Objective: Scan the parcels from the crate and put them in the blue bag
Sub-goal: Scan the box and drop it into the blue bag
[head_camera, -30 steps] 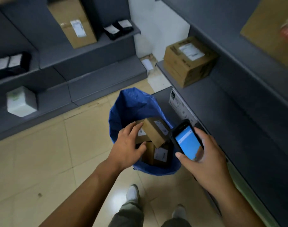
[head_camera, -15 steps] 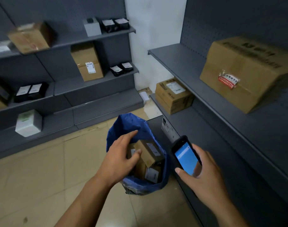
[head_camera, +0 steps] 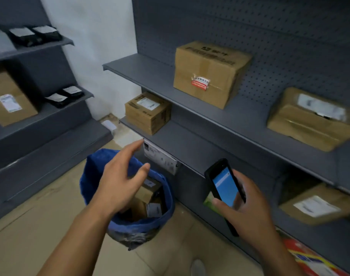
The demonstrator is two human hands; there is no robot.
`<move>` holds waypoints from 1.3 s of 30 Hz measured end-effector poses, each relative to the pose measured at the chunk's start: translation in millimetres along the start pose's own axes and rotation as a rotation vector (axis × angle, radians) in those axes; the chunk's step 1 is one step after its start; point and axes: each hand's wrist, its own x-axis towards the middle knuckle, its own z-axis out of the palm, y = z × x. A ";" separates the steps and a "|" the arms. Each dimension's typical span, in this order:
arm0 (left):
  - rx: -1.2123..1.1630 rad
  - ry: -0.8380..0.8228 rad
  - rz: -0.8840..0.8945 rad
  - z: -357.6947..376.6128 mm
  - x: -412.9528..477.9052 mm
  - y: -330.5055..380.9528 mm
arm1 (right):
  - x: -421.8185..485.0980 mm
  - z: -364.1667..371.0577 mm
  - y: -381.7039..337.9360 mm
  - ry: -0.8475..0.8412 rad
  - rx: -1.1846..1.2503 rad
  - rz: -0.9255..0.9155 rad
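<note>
Right grip [head_camera: 246,213] round scanner [head_camera: 224,184], left grip [head_camera: 120,182] spread empty above blue bag [head_camera: 91,176], parcels [head_camera: 144,194] inside, boxed shelves [head_camera: 190,148] beside

**Clerk:** Walls?
**Keeper:** One white wall [head_camera: 102,56], plain, in the corner; to its right a dark grey pegboard back panel [head_camera: 279,36], perforated throughout.
**Clerk:** Furniture?
**Keeper:** Grey shelving on both sides; right-hand unit: upper shelf [head_camera: 146,74], lower shelf [head_camera: 190,150] beneath it, both projecting from the pegboard; left-hand unit [head_camera: 50,124]: stepped tiers, solid grey backing; brown cartons [head_camera: 208,76] stand on several shelves.
**Clerk:** Floor?
**Keeper:** Beige tiled floor [head_camera: 31,236], faint joints; meets the white wall between the two units.
**Clerk:** Light?
**Keeper:** Dim, even; soft shadow under the shelves.
</note>
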 end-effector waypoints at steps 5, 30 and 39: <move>-0.118 -0.116 0.078 14.4 -9.0 -1.4 | -56.3 -7.1 -2.4 0.141 -0.061 0.099; -0.283 -0.862 0.490 219.7 -140.3 183.2 | -333.1 -132.8 62.7 0.780 -0.141 0.533; -0.286 -0.999 0.560 284.0 -259.4 257.6 | -460.3 -185.6 101.0 0.881 -0.140 0.631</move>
